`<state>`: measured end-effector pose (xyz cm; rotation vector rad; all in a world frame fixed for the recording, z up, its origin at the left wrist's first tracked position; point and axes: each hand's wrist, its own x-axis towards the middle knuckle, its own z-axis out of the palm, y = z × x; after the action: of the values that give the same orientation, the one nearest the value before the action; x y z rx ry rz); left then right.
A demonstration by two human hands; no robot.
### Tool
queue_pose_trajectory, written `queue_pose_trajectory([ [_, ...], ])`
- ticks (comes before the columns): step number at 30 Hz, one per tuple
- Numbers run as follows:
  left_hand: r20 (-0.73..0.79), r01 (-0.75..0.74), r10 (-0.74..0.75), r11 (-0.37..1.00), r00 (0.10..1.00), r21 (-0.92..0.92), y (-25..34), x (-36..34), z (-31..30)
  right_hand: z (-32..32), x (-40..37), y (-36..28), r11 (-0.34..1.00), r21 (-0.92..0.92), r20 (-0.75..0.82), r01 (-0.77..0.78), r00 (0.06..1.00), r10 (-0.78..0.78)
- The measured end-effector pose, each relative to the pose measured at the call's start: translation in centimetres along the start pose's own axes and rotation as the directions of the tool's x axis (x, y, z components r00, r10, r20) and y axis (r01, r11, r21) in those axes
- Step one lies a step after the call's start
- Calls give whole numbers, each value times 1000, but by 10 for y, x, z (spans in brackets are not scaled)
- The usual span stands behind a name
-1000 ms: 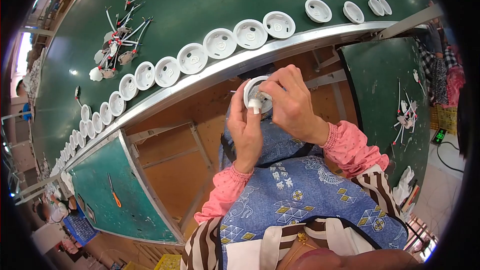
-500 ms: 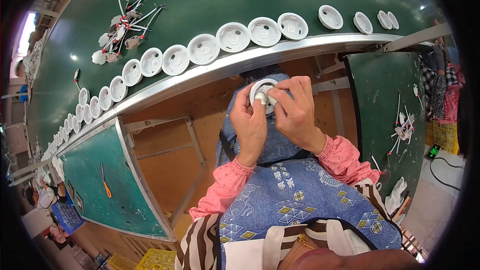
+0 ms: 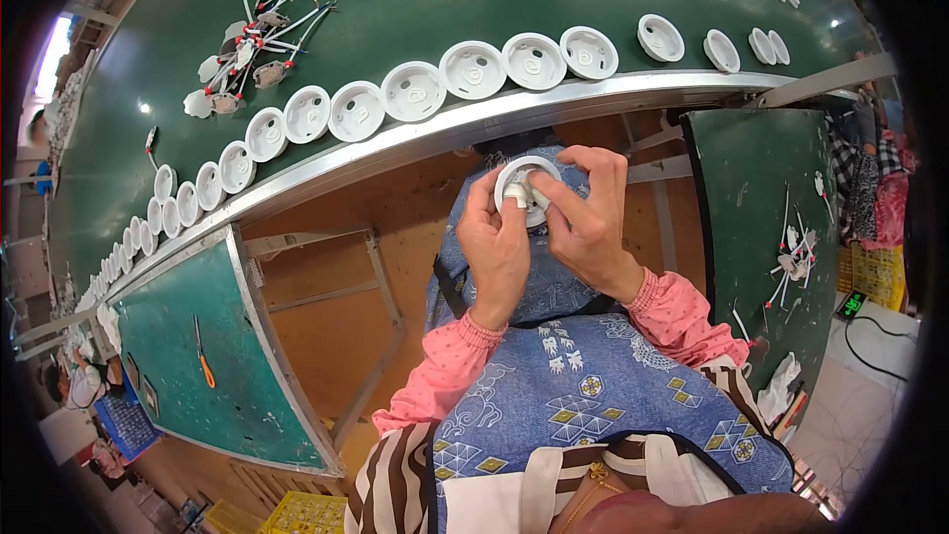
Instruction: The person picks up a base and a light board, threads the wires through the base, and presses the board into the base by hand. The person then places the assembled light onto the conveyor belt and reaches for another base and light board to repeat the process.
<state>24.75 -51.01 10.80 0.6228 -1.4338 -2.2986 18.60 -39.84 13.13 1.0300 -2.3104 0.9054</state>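
In front of the blue apron a round white cup [image 3: 527, 162] is held up. My left hand [image 3: 494, 249] grips its left side, with the wrapped thumb pressed inside the rim. The index finger of my right hand [image 3: 590, 227] reaches into the cup and touches its inside, while the other fingers are spread behind. What lies under the fingertips is hidden. Beyond the hands, similar white cups [image 3: 413, 91] stand in a curved row along the table edge.
The green table [image 3: 395, 0] has a metal front edge. A heap of wired parts [image 3: 247, 54] lies at its back left. Orange-handled scissors [image 3: 204, 356] rest on the left side panel. More wired parts [image 3: 794, 259] lie on the right one.
My right hand's fingers have loosened and spread, with the index finger now pressed into the cup. My left hand has kept its hold. The view has shifted slightly.
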Motion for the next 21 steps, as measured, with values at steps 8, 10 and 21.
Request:
queue_pose_trajectory([
  [8,30,-45,45,999,999,22,0,-1,-2,2,2,-8,820,405,93,-404,911,403],
  [10,45,-79,75,994,996,82,1,-2,-2,-4,6,-7,769,427,238,-475,880,411],
  [21,271,-225,126,900,954,374,28,7,-19,7,10,5,411,649,423,-641,752,505],
])
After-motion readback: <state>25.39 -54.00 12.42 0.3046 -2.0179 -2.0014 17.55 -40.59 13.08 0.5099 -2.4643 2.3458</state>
